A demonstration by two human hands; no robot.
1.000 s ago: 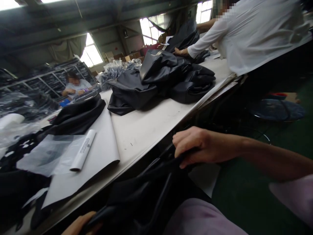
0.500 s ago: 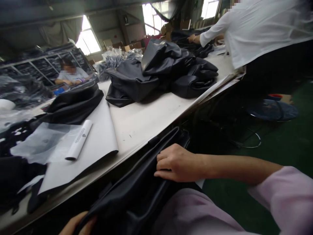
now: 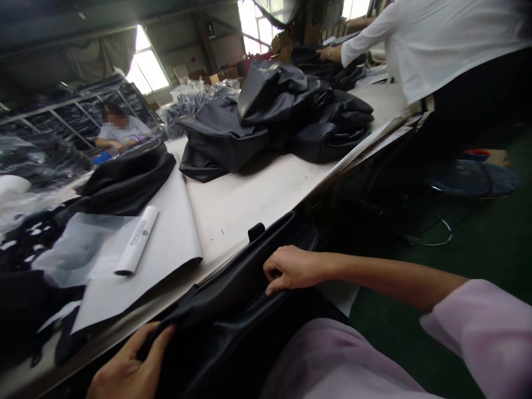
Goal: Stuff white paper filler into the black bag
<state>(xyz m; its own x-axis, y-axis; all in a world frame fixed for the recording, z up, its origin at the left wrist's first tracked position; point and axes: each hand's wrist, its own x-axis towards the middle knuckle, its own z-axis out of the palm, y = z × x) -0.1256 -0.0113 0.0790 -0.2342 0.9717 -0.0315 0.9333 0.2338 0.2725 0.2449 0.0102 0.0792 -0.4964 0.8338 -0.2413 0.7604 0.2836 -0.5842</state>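
A black leather bag (image 3: 233,293) lies across my lap against the near edge of the white table (image 3: 257,199). My right hand (image 3: 291,269) grips its upper rim near the right end, fingers curled over the edge. At the bottom left, my left hand (image 3: 124,368) holds the bag's left end, with the thumb lying on the leather. A small black tab sticks up from the rim next to the table edge.
A heap of black bags (image 3: 274,122) fills the table's middle. A rolled white paper (image 3: 137,241), a clear plastic sheet (image 3: 78,249) and another black bag (image 3: 124,180) lie at left. A person in white (image 3: 436,39) stands at the far right. A round stool (image 3: 469,180) sits on the green floor.
The bag has risen toward the table edge. My right hand slid along its rim and my left hand came further into view at its left end.
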